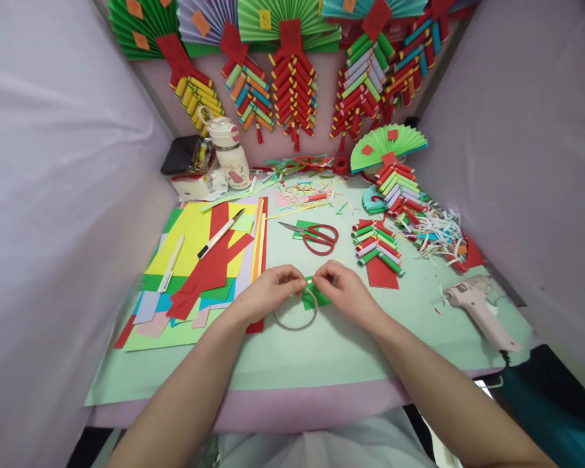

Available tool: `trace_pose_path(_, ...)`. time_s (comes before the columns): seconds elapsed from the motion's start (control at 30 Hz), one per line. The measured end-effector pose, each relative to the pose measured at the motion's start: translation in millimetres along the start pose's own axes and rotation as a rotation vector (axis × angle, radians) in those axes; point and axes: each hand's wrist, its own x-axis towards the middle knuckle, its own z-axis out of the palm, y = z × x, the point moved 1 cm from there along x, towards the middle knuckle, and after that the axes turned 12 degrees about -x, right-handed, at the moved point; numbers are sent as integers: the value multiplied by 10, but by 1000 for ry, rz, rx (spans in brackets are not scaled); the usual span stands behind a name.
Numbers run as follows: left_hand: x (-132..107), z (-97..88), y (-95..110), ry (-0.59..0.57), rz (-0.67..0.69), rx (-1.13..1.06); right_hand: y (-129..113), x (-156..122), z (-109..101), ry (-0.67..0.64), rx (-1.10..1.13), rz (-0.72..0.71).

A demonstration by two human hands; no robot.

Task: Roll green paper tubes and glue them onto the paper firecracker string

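Both my hands meet at the middle of the pale green table (351,344). My left hand (268,292) and my right hand (344,292) each pinch one end of a small green paper piece (312,298). The piece lies over the rim of a thin metal ring (295,318) that rests flat on the table just below my fingers. Fingers of both hands are closed on the paper.
Red-handled scissors (316,237) lie behind my hands. A stack of coloured paper sheets (199,260) with a craft knife (220,234) and a white pen sits left. Rolled paper firecrackers (377,250), scraps and a pink glue gun (478,309) are on the right. A bottle (231,153) stands at the back.
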Motion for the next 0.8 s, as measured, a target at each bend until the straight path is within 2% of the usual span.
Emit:
trace_pose_path(0.1, 83, -59, 186, -32, -45, 133, 52, 55, -105, 95, -39, 36)
trace_pose_path(0.23, 231, -129, 350, -67, -94, 340, 126, 100, -175, 123, -109, 52)
trace_pose_path(0.53, 376, -118, 135, -93, -197, 533, 214, 88, 5, 41, -495, 46)
trace_pose_path(0.8, 463, -103, 99, -125, -209, 599, 208, 96, 27, 15, -590, 63)
